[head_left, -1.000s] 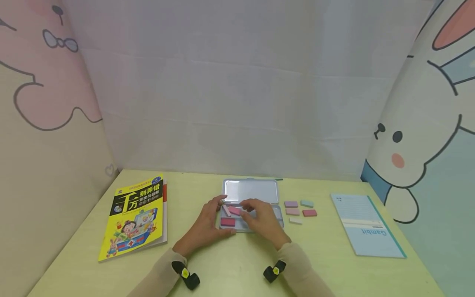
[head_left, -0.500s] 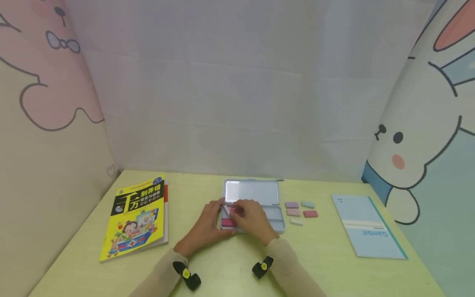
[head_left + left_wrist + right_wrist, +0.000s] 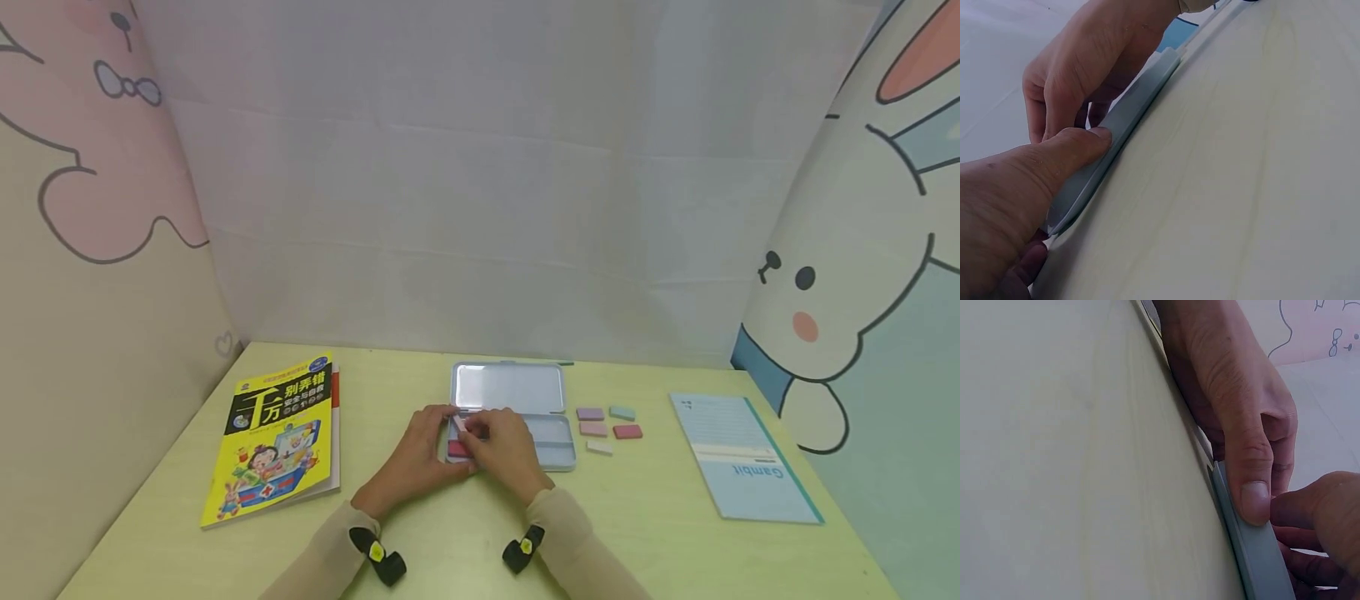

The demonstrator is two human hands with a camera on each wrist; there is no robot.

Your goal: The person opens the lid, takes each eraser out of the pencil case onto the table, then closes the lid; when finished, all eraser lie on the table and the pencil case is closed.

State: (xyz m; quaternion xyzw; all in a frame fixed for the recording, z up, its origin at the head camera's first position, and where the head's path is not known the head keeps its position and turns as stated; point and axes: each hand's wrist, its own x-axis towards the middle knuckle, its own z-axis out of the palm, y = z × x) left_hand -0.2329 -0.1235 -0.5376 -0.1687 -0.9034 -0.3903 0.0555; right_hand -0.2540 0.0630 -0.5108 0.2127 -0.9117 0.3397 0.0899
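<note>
A shallow light-blue metal tin (image 3: pixel 557 430) stands in front of me with its lid (image 3: pixel 510 388) lying back. My left hand (image 3: pixel 412 457) holds the tin's left end, its thumb on the near rim in the left wrist view. Inside the left part of the tin, my right hand (image 3: pixel 508 450) has its thumb and forefinger together, seemingly pinching a pink eraser-like block that they mostly hide. A pale pink block (image 3: pixel 460 424) lies slanted by those fingertips. In the near compartment lies a deep pink block (image 3: pixel 457 449), partly covered by the right hand.
Several small blocks lie right of the tin, among them a purple one (image 3: pixel 590 414), a mint one (image 3: pixel 622 412) and a red-pink one (image 3: pixel 627 432). A yellow book (image 3: pixel 273 442) is at the left, a pale blue notebook (image 3: pixel 742 458) at the right.
My right hand has moved left within the tin, covering the pink block that showed beneath its thumb one second ago. The left hand has kept its place on the tin.
</note>
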